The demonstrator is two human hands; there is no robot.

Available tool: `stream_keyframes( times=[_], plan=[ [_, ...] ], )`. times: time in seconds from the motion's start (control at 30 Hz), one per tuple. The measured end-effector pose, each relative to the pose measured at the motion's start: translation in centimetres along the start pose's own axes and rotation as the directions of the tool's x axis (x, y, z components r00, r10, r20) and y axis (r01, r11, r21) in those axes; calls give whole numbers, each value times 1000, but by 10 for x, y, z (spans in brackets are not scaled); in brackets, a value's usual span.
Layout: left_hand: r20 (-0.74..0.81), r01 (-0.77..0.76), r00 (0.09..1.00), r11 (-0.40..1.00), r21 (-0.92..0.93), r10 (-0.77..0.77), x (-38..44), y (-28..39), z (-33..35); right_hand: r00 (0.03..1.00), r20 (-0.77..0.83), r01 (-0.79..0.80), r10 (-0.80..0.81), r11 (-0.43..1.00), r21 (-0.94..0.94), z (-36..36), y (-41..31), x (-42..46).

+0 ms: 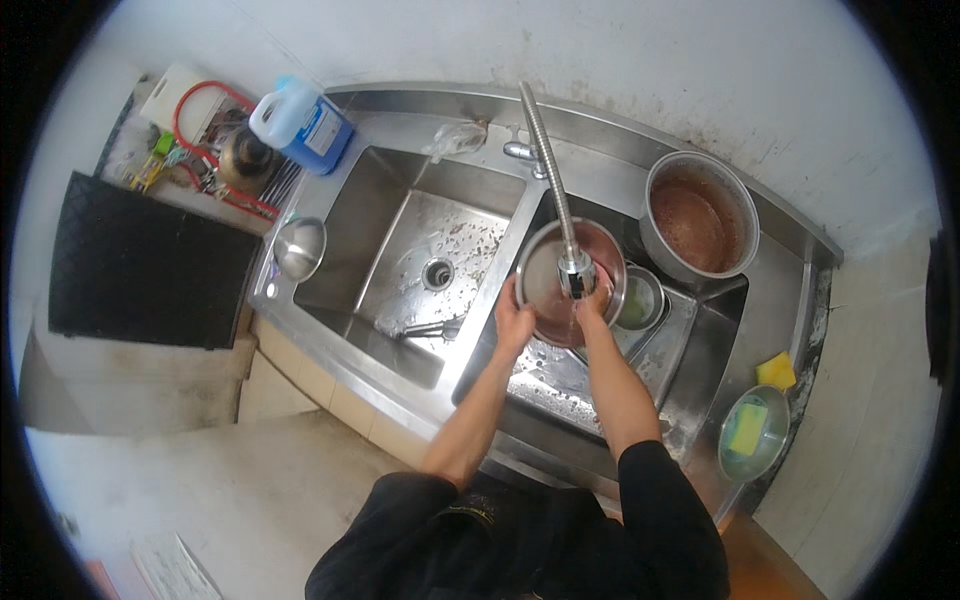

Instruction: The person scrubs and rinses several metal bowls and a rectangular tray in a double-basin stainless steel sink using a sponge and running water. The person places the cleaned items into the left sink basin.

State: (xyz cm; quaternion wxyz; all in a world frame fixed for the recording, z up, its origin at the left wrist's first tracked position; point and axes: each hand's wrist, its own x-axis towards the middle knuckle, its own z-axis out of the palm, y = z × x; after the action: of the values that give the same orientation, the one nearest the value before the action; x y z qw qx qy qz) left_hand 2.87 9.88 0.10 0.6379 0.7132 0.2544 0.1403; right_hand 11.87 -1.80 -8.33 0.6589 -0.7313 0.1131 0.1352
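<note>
Under the hose faucet (576, 274), a round metal bowl (545, 279) with reddish-brown contents is held over the right sink basin. My left hand (513, 319) grips the bowl's left rim. Inside the bowl at its right side is my right hand (592, 296), partly hidden by the spray head; a pinkish thing shows by its fingers, but whether it is held cannot be told. A thin stream of water falls near that hand. Just right of the bowl, a smaller metal bowl (640, 300) with greenish contents stands in the basin.
A large metal pot (694, 214) with reddish-brown residue stands at the back right. Yellow sponge (776, 370) and a bowl (780, 442) holding a green sponge are at the right edge. Left are the other sink basin (405, 255), a blue-liquid jug (307, 127) and a metal bowl (300, 249).
</note>
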Motion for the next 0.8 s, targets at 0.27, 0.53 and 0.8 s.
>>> stream_keyframes(
  times=[0.27,0.53,0.8],
  plan=[
    [147,-277,957,941,195,251,33,-6,3,892,400,452,-212,417,-788,-26,28,-51],
    [369,331,843,918,217,-391,55,0,16,711,259,645,-654,460,-610,-65,7,-123],
    [625,805,526,575,-146,-578,21,-68,19,827,-314,-92,466,664,742,-97,14,-123]
  ],
)
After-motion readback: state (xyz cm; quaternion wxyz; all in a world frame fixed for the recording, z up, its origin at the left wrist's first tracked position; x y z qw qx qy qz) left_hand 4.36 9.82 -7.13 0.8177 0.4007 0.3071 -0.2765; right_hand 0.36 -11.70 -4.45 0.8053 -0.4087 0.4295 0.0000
